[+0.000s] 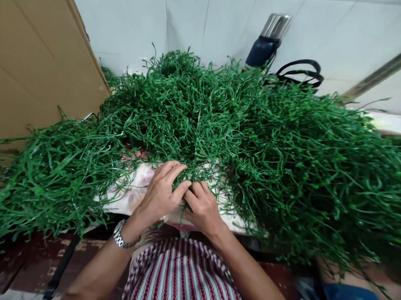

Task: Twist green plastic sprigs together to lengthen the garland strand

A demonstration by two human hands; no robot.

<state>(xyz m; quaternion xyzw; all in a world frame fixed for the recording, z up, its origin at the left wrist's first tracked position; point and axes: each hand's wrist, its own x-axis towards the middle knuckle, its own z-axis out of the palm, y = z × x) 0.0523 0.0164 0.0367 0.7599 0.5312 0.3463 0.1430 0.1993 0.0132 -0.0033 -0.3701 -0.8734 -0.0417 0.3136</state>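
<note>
My left hand (165,188), with a metal watch (119,236) on its wrist, curves over a small bunch of thin green stems (182,176), thumb and fingers closed on them. Close against it, my right hand (202,206) has its fingers curled and pinched on the lower part of the same stems. The fingertips of both hands nearly meet, and the exact grip is partly hidden. Under the hands lies a white sheet with pinkish patches (131,195), with loose stems scattered over it.
A big heap of green stems (196,109) lies ahead and stretches right; a smaller pile (64,174) is at left. A cardboard sheet (40,61) stands at left. At the tiled wall are a thermos flask (264,43), black straps (302,70) and a slanted bar (382,72).
</note>
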